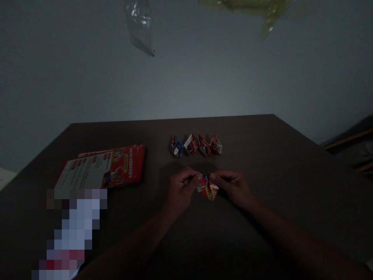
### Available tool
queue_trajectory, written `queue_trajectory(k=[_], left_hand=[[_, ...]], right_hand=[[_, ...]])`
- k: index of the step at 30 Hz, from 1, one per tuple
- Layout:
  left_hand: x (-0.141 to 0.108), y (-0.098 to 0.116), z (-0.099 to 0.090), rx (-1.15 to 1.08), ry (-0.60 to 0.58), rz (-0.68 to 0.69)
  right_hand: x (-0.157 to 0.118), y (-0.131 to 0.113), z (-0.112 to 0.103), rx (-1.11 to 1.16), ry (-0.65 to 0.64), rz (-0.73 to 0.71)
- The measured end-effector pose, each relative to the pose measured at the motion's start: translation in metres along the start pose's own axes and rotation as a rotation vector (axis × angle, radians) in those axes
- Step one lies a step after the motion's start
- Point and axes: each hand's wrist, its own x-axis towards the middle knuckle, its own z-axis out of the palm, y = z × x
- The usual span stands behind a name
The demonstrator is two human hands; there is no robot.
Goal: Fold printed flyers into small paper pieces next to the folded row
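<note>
Between my two hands is a small folded piece of printed paper [212,190], red with yellow and blue parts and a crease down its middle. My left hand [181,188] pinches its left upper corner with thumb and fingers. At the opposite corner, my right hand [233,186] grips it the same way. Just beyond my hands several folded paper pieces stand in a row on the table, among them a blue one [176,147], a white and red one [190,145] and a pale one [216,144] at the right end.
A stack of red and white printed sheets [128,165] lies at the left of the dark table [262,155]. A pixelated pale object [81,221] is nearer me. Behind the table rises a grey wall [186,77] with clear plastic [141,23] on it.
</note>
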Motion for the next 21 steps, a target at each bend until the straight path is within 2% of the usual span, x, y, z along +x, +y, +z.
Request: queue_trajectory(k=[21], left_hand=[[-0.0012, -0.0056, 0.0021, 0.008, 0.105, -0.013]], right_hand=[[0.0014, 0.0005, -0.0007, -0.048, 0.139, -0.069]])
